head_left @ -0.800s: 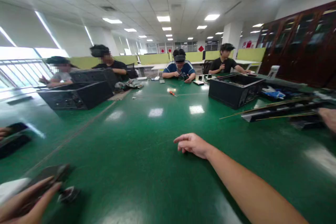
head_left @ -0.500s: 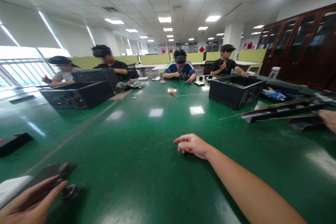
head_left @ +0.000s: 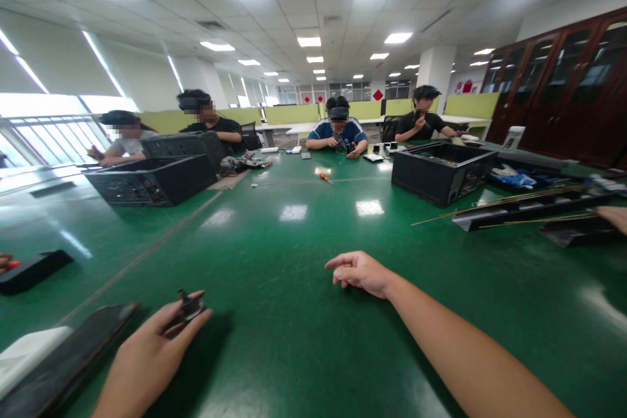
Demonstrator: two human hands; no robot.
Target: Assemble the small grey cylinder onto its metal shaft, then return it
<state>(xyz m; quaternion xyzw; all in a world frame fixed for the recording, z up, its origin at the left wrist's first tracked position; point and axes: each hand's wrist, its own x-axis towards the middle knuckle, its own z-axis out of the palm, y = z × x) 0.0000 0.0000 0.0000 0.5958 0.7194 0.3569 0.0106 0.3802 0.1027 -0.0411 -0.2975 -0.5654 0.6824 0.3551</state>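
Note:
My left hand (head_left: 149, 353) is low at the left over the green table (head_left: 294, 274), its fingers pinched round a small dark metal part (head_left: 189, 307). Just left of it lies a flat black panel (head_left: 68, 359) on the table. My right hand (head_left: 360, 271) rests on the table near the middle, forearm stretched in from the lower right, fingers loosely curled with the index finger pointing left; nothing is in it.
Black computer cases stand at the left (head_left: 151, 179) and right (head_left: 441, 170). Long black panels (head_left: 529, 206) lie at the right, near another person's hand (head_left: 614, 217). A red screwdriver (head_left: 323, 177) lies mid-table. Several people sit at the far end. A black piece (head_left: 32, 269) lies far left.
My left hand has moved up and to the right with the small dark part, away from the black panel. My right hand has stayed where it was.

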